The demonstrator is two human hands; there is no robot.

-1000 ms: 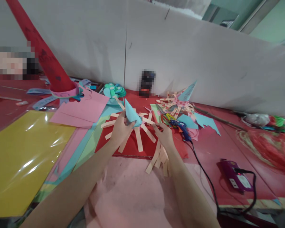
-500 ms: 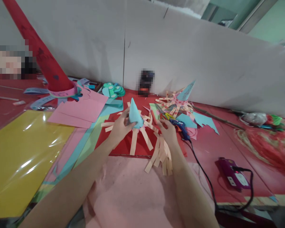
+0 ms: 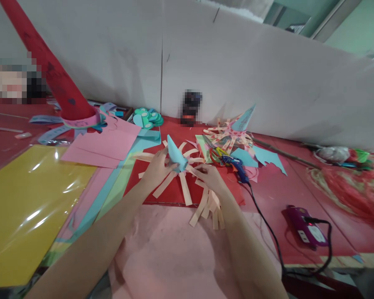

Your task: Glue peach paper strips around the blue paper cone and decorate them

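A light blue paper cone with pale peach paper strips spreading out around its base stands tilted over a red sheet. My left hand is closed on the cone's lower left side, thumb along the base. At the right of the base, my right hand pinches one of the peach strips. Several loose peach strips lie in a bunch below my right wrist. Beyond the right hand rests a blue glue gun, close to yellow-handled scissors.
A similar decorated cone stands at the back right. A tall red cone and pink sheets are at the left, behind a shiny yellow sheet. On the right lie a purple power strip with a black cord and red stringy fibres.
The blue cone turned in my left hand and its tip now leans left. My right hand let go of one strip, drew back, then came in to pinch a strip at the base.
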